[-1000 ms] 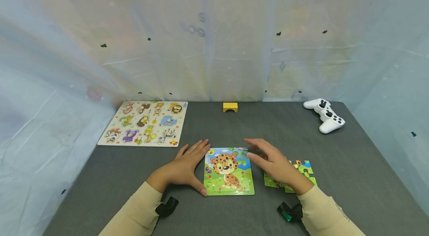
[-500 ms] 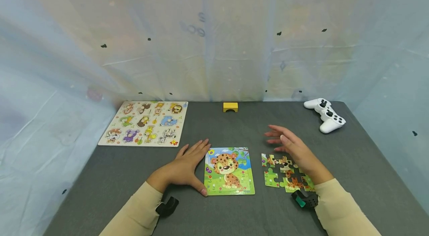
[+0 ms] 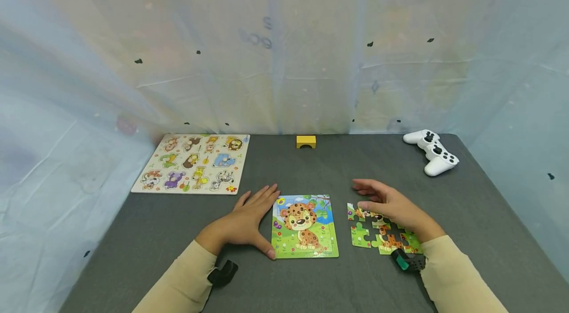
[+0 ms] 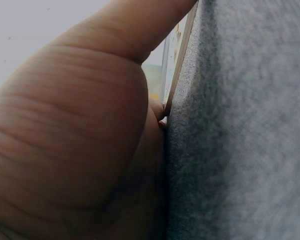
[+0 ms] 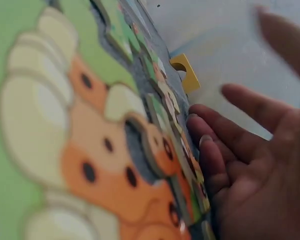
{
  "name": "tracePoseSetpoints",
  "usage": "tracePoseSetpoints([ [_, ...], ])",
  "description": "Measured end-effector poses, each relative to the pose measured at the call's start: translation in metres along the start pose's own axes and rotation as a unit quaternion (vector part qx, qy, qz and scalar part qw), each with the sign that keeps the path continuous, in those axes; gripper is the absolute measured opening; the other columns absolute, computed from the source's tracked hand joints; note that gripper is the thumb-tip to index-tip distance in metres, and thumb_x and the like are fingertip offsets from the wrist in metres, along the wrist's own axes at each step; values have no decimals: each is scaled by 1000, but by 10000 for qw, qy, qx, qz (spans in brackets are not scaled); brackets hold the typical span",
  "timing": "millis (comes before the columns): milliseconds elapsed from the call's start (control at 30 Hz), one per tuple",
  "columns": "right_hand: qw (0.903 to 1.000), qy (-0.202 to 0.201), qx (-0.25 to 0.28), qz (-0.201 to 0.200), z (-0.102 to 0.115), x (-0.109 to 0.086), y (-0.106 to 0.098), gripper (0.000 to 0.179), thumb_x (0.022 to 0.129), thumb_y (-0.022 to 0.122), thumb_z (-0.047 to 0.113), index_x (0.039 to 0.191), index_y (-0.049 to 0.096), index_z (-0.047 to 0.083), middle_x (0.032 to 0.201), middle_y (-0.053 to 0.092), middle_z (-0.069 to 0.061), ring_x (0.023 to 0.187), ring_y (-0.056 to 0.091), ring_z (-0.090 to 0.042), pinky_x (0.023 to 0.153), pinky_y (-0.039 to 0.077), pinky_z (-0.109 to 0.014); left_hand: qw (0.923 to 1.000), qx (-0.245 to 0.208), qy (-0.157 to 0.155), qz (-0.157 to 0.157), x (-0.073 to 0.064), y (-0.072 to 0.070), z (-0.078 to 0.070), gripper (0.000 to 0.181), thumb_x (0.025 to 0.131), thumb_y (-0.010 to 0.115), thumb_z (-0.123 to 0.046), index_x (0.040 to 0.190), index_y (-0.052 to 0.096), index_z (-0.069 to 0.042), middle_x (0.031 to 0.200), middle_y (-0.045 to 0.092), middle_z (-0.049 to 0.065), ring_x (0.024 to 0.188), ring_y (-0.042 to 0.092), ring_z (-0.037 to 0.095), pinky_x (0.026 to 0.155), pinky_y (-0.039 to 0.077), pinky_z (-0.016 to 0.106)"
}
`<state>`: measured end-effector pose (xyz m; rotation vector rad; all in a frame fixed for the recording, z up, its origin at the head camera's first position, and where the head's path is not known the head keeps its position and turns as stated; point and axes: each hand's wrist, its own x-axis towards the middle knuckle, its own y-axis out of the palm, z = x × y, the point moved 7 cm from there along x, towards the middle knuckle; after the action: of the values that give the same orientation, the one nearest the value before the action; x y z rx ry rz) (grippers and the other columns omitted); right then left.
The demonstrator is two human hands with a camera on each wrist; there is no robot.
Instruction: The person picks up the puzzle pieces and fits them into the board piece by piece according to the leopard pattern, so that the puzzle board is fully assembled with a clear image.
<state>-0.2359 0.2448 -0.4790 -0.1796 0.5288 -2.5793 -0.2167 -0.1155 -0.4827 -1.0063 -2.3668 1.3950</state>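
See loose jigsaw pieces [image 3: 360, 236] at lower right of head frame, just below and partly under right hand [image 3: 395, 207], farther from left hand [image 3: 249, 220]. Relaxed at right fingers, seemingly gripping nothing; spread at left, touching leopard jigsaw [image 3: 304, 226], lower centre.

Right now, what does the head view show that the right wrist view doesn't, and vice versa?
Only head: the left hand and the white game controller.

Only right wrist: the palm side of the right hand, and the cut side edges of the puzzle pieces close up.

Both: the right hand, loose puzzle pieces, the yellow block and some gray tabletop.

Can't tell: whether the leopard board edges into the blurred top of the right wrist view.
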Motion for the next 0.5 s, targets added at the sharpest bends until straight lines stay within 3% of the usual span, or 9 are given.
tracePoseSetpoints([
  [200,9935,56,-1104,264,6,1,10,48,102,82,26,145,68,12,161,46,-13,150,39,-44,109,42,-66,10000,-13,-13,12,1,0,1,153,63,94,-78,177,15,-15,182,6,4,166,0,25,125,-5,65],
  [367,9865,-40,-1620,232,12,2,16,23,102,81,22,125,75,18,159,47,-15,147,38,-48,107,42,-67,10000,-11,-8,14,0,-1,-1,153,63,96,-76,177,15,-15,182,5,4,166,0,25,126,-5,64],
  [500,9864,8,-1639,138,15,3,18,22,102,81,21,122,73,19,142,59,-8,131,53,-37,101,48,-57,10000,-22,66,-28,1,-1,-2,152,64,98,-73,177,16,-12,182,8,6,166,2,29,125,-4,66],
])
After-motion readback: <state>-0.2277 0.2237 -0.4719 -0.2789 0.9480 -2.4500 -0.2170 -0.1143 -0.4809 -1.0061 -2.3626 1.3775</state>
